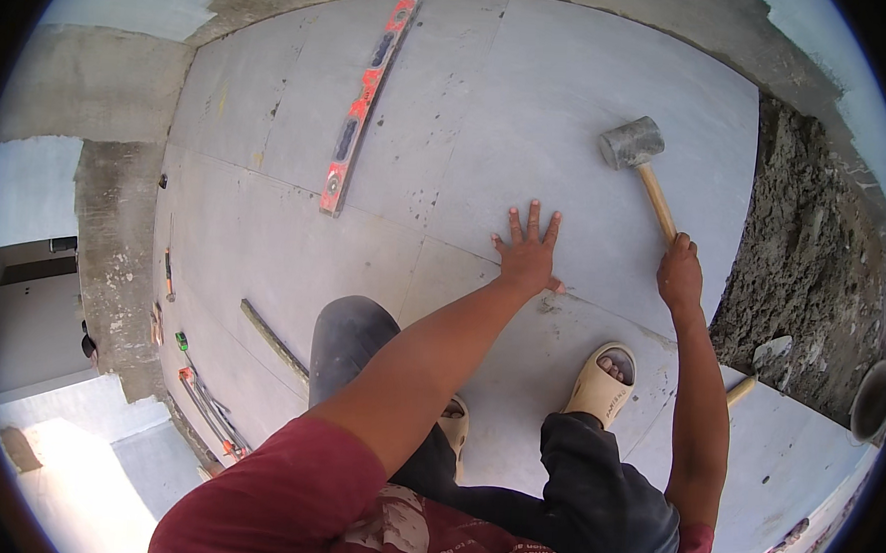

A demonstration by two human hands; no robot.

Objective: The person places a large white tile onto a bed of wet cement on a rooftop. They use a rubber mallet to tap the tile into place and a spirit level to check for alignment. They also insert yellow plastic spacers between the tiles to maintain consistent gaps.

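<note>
My right hand [681,274] is closed round the lower end of the wooden handle of a rubber mallet [632,143]. The mallet's dark grey head is over the large grey floor tile [533,91]; whether it touches the tile I cannot tell. My left hand [527,256] lies with fingers spread on the same tile, close to its near edge and the joint with the neighbouring tile. Nothing is held in it. To the left of both hands, a red spirit level [369,102] lies across the tiles.
Rough wet mortar [800,245] borders the tile on the right, with a trowel [772,354] on it. A round container [872,401] stands at the far right. A wooden strip [274,338] and red-handled tools [206,404] lie to the left. Partly coated walls [122,84] enclose the floor.
</note>
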